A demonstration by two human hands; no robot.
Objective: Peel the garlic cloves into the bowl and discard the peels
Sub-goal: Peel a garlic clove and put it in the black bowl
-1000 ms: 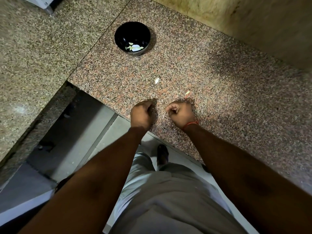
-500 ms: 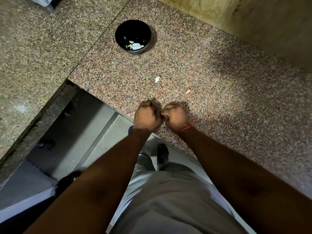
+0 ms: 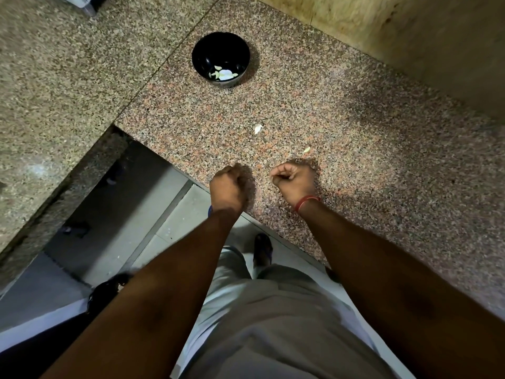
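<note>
Left hand (image 3: 228, 187): curled into a loose fist above the near edge of the counter, its back toward the camera. Fingers are folded out of sight, so whether they pinch anything cannot be told.
Right hand (image 3: 295, 178): also curled, fingertips drawn in against the thumb; something very small may sit in the pinch, but it is too small to make out. A red thread band (image 3: 307, 201) circles the wrist.
Gap between the hands: they are apart, not touching, with bare stone showing between them.
Garlic piece near the right hand (image 3: 306, 149): a small pale sliver on the counter just beyond the right knuckles; clove or peel cannot be told.
Second garlic piece (image 3: 258, 128): pale, lying farther out from both hands, roughly in line with the gap between them.
Bowl (image 3: 220, 59): black, round, upright, well beyond the hands and a little to the left-hand side.
Peeled cloves (image 3: 222, 74): several pale pieces lie in the bottom of the bowl.
Counter (image 3: 355, 160): speckled pinkish granite under both hands.
Writing or brands: none readable on the bowl, band or counter.
Below the hands: grey trousers (image 3: 273, 324) and a dark shoe (image 3: 262, 248) on a tiled floor.
</note>
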